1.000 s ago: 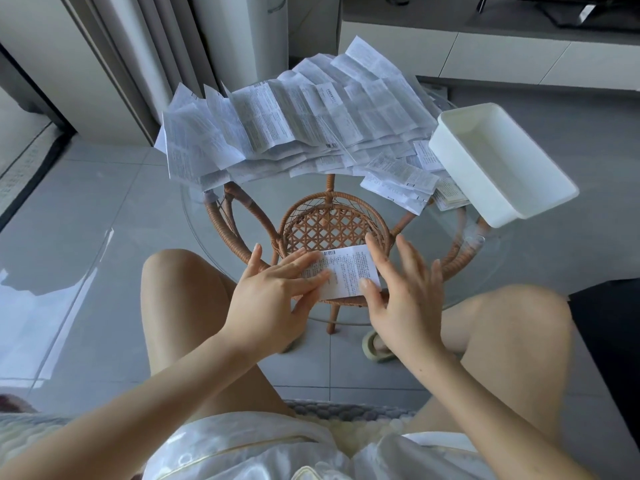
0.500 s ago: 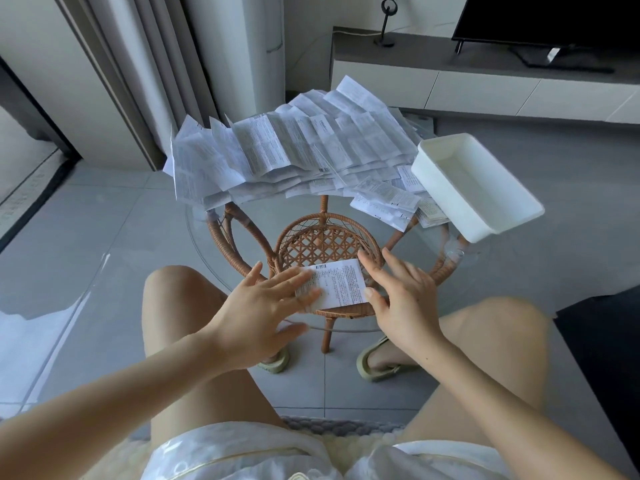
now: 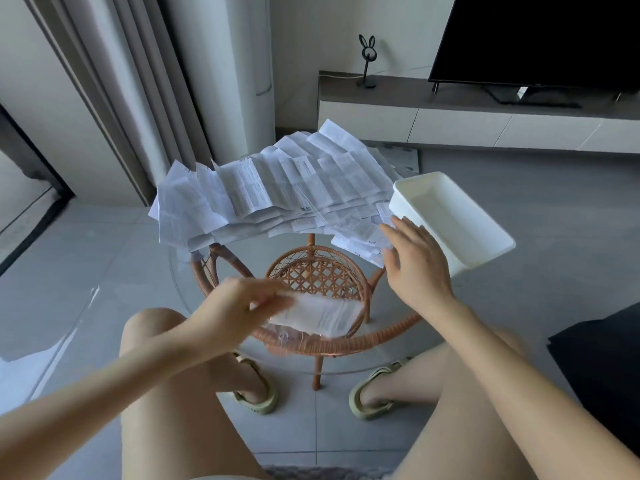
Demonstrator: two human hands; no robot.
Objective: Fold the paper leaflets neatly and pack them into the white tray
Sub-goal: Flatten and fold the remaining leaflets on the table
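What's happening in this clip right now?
A seated person is folding paper leaflets at a small glass table. The left hand holds one folded leaflet, blurred by motion, over the near side. The right hand is open beside the white tray, which looks empty. A big pile of unfolded leaflets covers the far side.

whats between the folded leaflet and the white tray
Head view: the right hand, fingers straight, lies between the folded leaflet and the white tray, over the glass tabletop; loose leaflets sit just beyond it.
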